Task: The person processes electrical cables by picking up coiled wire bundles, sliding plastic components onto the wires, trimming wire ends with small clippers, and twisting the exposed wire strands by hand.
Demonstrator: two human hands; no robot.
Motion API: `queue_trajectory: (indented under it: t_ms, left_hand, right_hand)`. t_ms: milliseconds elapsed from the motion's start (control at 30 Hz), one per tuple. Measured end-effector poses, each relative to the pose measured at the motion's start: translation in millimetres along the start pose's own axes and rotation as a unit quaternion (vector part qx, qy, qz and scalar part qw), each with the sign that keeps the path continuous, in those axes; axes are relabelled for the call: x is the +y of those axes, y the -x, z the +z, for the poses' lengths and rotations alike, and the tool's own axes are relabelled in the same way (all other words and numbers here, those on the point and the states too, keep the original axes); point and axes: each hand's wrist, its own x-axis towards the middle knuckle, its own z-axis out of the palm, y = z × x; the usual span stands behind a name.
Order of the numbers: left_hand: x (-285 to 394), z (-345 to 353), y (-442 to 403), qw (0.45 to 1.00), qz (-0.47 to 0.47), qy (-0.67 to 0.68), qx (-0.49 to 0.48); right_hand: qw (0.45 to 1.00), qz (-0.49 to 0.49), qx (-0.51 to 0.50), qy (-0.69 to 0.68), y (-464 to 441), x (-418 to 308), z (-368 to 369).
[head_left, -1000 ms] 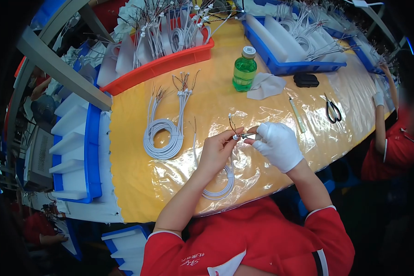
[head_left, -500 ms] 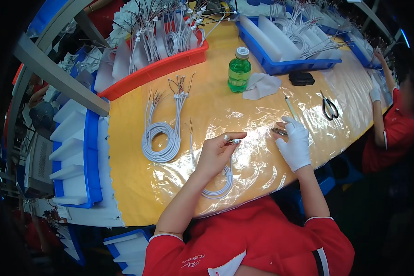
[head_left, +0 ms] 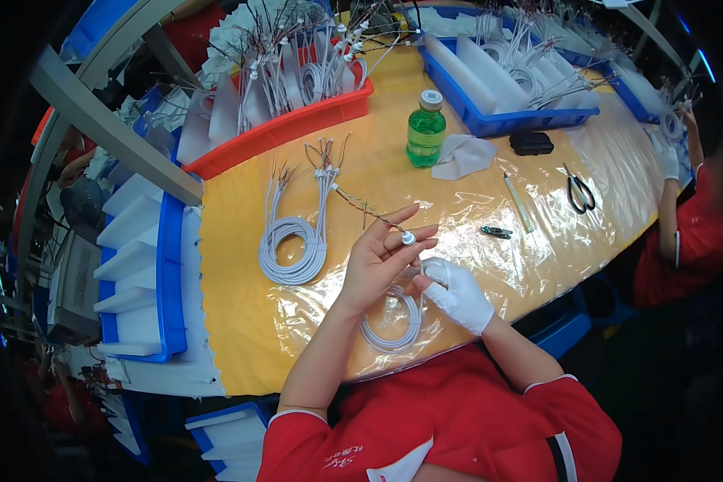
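Observation:
My bare left hand (head_left: 371, 269) holds the end of a white cable, with a small white connector (head_left: 409, 238) between its fingers. Thin coloured wires (head_left: 369, 206) fan out beyond the fingertips. Just below, my right hand (head_left: 458, 296), in a white glove with some fingertips bare, pinches the same cable. The cable's coil (head_left: 392, 347) lies on the table under both hands. Left of them rest bundled coils of white cable (head_left: 291, 277) with connectors and wire ends pointing away. A small dark green tool (head_left: 496, 232) lies right of my hands.
A pen (head_left: 519, 203), black-handled scissors (head_left: 580, 195), a black case (head_left: 532, 144), a cloth (head_left: 464, 157) and a green bottle (head_left: 426, 132) are on the table. Behind stand a red bin (head_left: 289, 124) and a blue bin (head_left: 522, 120) of cables. Another person (head_left: 703, 217) works at right.
My right hand has left the small tool on the table and moved left to the cable. My left hand has turned, its fingers now spread more around the connector and wires.

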Motion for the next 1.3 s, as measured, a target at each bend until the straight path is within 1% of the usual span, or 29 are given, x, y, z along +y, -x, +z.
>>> queue_trajectory:
  t_ms: [33,67,100,133,167,200,233,267,333,400,433,500,533,600,700,733,800,833,900,933,1000,1067,1100,1133,1167,1200,1233,1267,1300]
  left_hand:
    - [2.1,-1.1,-0.9,1.000,-0.011,0.014,0.018]
    - [1.1,-0.6,-2.0,1.000,-0.009,0.016,0.019]
    - [-1.9,1.6,-3.4,0.993,0.068,-0.037,0.091]
    - [-4.5,2.9,-4.5,0.972,0.144,-0.089,0.162]
    - [-4.9,0.3,-3.8,0.939,0.209,-0.201,0.183]
    - [-4.7,-3.0,-4.2,0.940,0.209,-0.200,0.183]
    - [-4.0,-6.7,-4.9,0.856,0.299,-0.384,0.172]
    - [-3.4,-9.0,-4.9,0.731,0.374,-0.551,0.152]
    - [-1.9,-4.0,-3.3,0.731,0.356,-0.564,0.146]
    - [-1.9,-3.5,-4.6,0.759,0.327,-0.549,0.125]
    - [-1.8,-6.0,-4.8,0.759,0.327,-0.549,0.125]
    - [-3.3,-14.0,-4.5,0.808,0.261,-0.523,0.075]
    - [-4.7,-15.0,-4.8,0.808,0.261,-0.523,0.073]
    - [-7.1,-16.0,-5.5,0.836,0.244,-0.485,0.084]
    - [-8.0,-16.6,-5.7,0.840,0.241,-0.477,0.090]
    - [-7.9,-16.6,-5.6,0.840,0.241,-0.477,0.090]
    - [-6.6,-16.3,-5.0,0.839,0.241,-0.475,0.114]
    - [-4.2,-16.5,-4.9,0.838,0.241,-0.475,0.114]
    - [0.8,-17.2,-5.2,0.820,0.247,-0.494,0.154]
    - [0.8,-17.3,-5.0,0.820,0.248,-0.493,0.152]
    - [0.9,-17.1,-4.9,0.773,0.253,-0.556,0.170]
    - [-3.1,-17.7,-7.0,0.755,0.260,-0.579,0.162]
    - [-6.1,-17.8,-5.4,0.739,0.257,-0.604,0.154]
    - [-6.4,-19.1,-5.8,0.739,0.256,-0.604,0.156]
    - [-5.7,-21.5,-6.6,0.722,0.262,-0.623,0.147]
    - [-5.4,-23.5,-7.4,0.704,0.266,-0.643,0.139]
    - [-5.5,-24.4,-8.7,0.704,0.264,-0.644,0.141]
    - [-6.0,-24.8,-9.8,0.707,0.274,-0.640,0.123]
    - [-7.1,-25.1,-9.9,0.710,0.284,-0.636,0.104]
  right_hand:
    - [1.000,-0.002,-0.003,0.001,-0.7,-0.6,-1.6]
    - [0.999,0.023,-0.020,-0.043,-0.3,-0.7,-3.9]
    - [0.994,0.048,-0.037,-0.086,1.2,-0.9,-6.5]
    - [0.995,0.050,-0.036,-0.085,2.0,-3.4,-10.1]
    - [0.994,0.052,-0.050,-0.084,1.6,-7.5,-14.4]
    - [0.993,0.055,-0.064,-0.085,1.6,-10.1,-16.8]
    - [0.993,0.055,-0.066,-0.085,2.2,-10.7,-16.9]
    - [0.989,0.075,-0.073,-0.106,2.8,-10.8,-16.3]
    - [0.984,0.097,-0.083,-0.127,4.0,-12.3,-14.7]
    - [0.986,0.077,-0.101,-0.110,5.0,-15.8,-13.1]
    - [0.986,0.077,-0.102,-0.110,5.0,-18.1,-13.1]
    - [0.988,0.080,-0.099,-0.093,5.4,-21.6,-13.0]
    - [0.988,0.080,-0.098,-0.093,5.7,-21.0,-13.3]
    - [0.995,0.052,-0.070,-0.051,6.2,-19.3,-14.7]
    - [0.995,0.073,-0.063,-0.041,6.2,-27.5,-15.5]
    - [0.995,0.073,-0.063,-0.042,6.7,-29.9,-15.8]
    - [0.992,0.036,-0.023,0.121,7.1,-34.0,-16.0]
    - [0.992,0.035,-0.023,0.121,7.1,-34.9,-16.5]
    - [0.973,-0.027,0.077,0.216,7.7,-35.7,-19.5]
    - [0.973,-0.028,0.079,0.217,7.1,-34.4,-22.2]
    - [0.943,0.001,0.158,0.294,2.7,-26.9,-30.8]
    - [0.932,-0.028,0.176,0.314,-2.5,-15.5,-41.0]
    - [0.962,0.047,0.117,0.243,-2.9,-15.4,-44.5]
    - [0.977,0.120,0.056,0.167,-3.4,-14.6,-46.9]
    - [0.994,0.105,0.023,0.023,-3.9,-0.3,-45.8]
    - [0.994,0.106,0.020,0.022,-1.6,-1.1,-44.8]
    - [0.973,0.187,-0.032,-0.130,1.0,-3.2,-43.8]
    - [0.920,0.264,-0.081,-0.277,4.8,-3.6,-42.0]
    - [0.866,0.251,-0.103,-0.420,11.1,3.8,-34.9]
